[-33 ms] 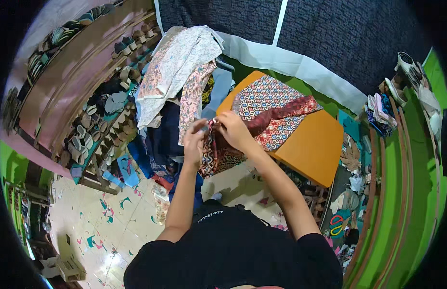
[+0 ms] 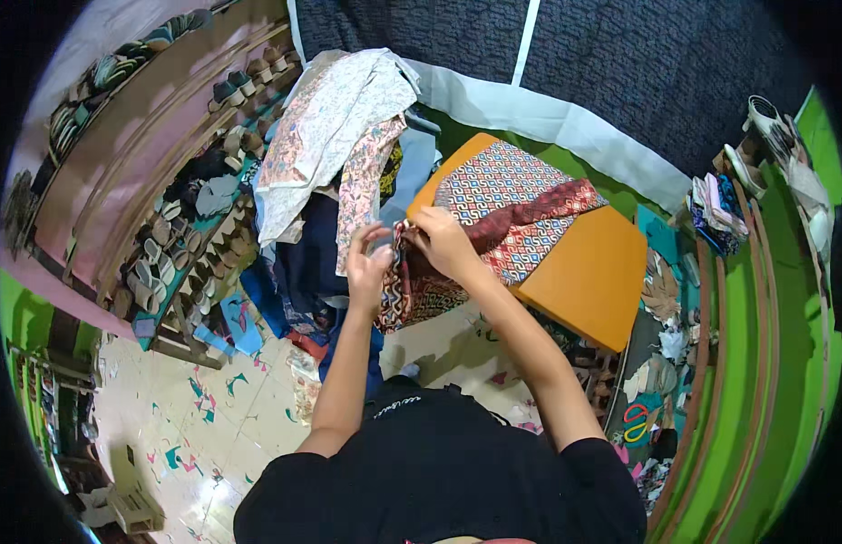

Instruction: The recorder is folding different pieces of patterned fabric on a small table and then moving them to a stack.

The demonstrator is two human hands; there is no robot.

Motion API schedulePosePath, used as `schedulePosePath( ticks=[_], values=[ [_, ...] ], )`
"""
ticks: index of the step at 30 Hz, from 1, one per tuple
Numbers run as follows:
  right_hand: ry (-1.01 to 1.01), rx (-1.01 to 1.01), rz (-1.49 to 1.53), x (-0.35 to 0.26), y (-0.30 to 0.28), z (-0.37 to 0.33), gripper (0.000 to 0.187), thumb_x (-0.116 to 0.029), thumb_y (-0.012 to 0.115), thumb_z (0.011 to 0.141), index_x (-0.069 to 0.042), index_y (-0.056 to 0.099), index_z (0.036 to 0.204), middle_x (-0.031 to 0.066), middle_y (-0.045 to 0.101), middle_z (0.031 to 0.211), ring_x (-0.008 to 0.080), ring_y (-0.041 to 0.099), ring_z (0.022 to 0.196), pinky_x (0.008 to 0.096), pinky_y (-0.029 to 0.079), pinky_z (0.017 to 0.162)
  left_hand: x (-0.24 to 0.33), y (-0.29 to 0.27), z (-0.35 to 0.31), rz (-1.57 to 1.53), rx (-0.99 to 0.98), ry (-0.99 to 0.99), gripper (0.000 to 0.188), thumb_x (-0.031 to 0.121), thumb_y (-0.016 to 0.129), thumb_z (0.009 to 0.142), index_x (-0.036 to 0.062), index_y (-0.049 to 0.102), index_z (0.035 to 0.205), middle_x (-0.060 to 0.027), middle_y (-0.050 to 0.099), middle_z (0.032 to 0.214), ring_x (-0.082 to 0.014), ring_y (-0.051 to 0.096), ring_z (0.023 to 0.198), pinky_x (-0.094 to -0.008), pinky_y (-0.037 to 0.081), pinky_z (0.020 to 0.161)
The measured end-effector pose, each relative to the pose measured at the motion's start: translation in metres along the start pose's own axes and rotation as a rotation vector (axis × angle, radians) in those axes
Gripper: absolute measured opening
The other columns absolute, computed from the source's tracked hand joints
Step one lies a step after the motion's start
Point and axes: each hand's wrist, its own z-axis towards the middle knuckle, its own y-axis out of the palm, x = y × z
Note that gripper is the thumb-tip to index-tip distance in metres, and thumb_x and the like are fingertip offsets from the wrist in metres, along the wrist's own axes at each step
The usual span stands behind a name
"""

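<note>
A batik-patterned garment [image 2: 507,186] in red, white, blue and dark maroon lies partly over an orange tabletop [image 2: 602,276]. Its near left part hangs off the edge. My right hand [image 2: 445,245] pinches a gathered bit of this cloth between thumb and fingers. Just left of that spot is my left hand [image 2: 368,261], raised, with its fingers bent and apart and nothing visible in them. Beyond it, pale floral garments [image 2: 344,113] are draped over a heap of dark blue clothes [image 2: 307,245].
Racks of shoes [image 2: 153,263] line the left side. Cloth scraps [image 2: 203,399] litter the tiled floor. Red-and-yellow-handled scissors [image 2: 636,423] lie among scraps at right. Folded cloths [image 2: 718,213] rest by the green wall, and a dark curtain [image 2: 620,82] hangs behind the table.
My left hand's fingers have come slightly away from the gathered cloth. My right hand stays on the garment, almost unmoved.
</note>
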Motion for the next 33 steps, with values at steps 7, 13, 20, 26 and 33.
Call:
schedulePosePath(
  ticks=[7, 13, 20, 26, 33],
  values=[
    [0.030, 0.073, -0.058, 0.033, -0.007, 0.032, 0.012, -0.007, 0.057, 0.071, 0.002, 0.050, 0.076, 0.0154, 0.047, 0.069, 0.0330, 0.046, 0.066, 0.0368, 0.037, 0.059, -0.063, -0.037, 0.015, 1.170, -0.217, 0.103, 0.056, 0.026, 0.071, 0.053, 0.0042, 0.051, 0.100, -0.0121, 0.055, 0.092, -0.0271, 0.052, 0.084, -0.0353, 0.041, 0.073],
    [0.241, 0.209, -0.072, 0.071, -0.034, 0.037, 0.011, -0.006, 0.051, 0.075, 0.004, 0.047, 0.077, 0.0158, 0.046, 0.069, 0.0321, 0.046, 0.065, 0.0346, 0.038, 0.059, -0.058, -0.065, 0.070, 0.909, -0.377, -0.248, 0.033, 0.010, 0.063, 0.060, 0.0024, 0.054, 0.091, -0.0136, 0.058, 0.079, -0.0240, 0.057, 0.073, -0.0311, 0.042, 0.066],
    [0.349, 0.193, -0.273, 0.137, -0.077, 0.039, 0.018, -0.016, 0.054, 0.075, 0.002, 0.053, 0.075, 0.0150, 0.053, 0.069, 0.0325, 0.050, 0.068, 0.0399, 0.037, 0.066, -0.067, -0.067, 0.158, 0.644, -0.545, -0.526, 0.029, 0.008, 0.067, 0.066, -0.0018, 0.058, 0.091, -0.0039, 0.059, 0.076, -0.0085, 0.054, 0.066, -0.0226, 0.044, 0.059],
    [0.619, 0.153, -0.056, 0.264, -0.128, 0.025, 0.023, -0.021, 0.057, 0.075, 0.003, 0.057, 0.078, 0.0128, 0.056, 0.066, 0.0236, 0.052, 0.060, 0.0347, 0.041, 0.059, -0.104, -0.015, 0.266, 0.784, -0.746, -0.468, 0.014, 0.008, 0.061, 0.071, -0.0005, 0.058, 0.082, -0.0022, 0.055, 0.062, -0.0072, 0.050, 0.056, -0.0221, 0.041, 0.051],
    [1.015, 0.416, 0.408, 0.392, -0.203, 0.034, 0.023, -0.018, 0.050, 0.083, 0.003, 0.053, 0.090, 0.0087, 0.056, 0.063, 0.0218, 0.061, 0.055, 0.0266, 0.044, 0.039, -0.195, 0.158, 0.420, 1.509, -0.490, 0.053, 0.022, 0.020, 0.057, 0.068, 0.0103, 0.061, 0.088, -0.0172, 0.060, 0.083, -0.0330, 0.057, 0.079, -0.0415, 0.045, 0.067]
  ],
)
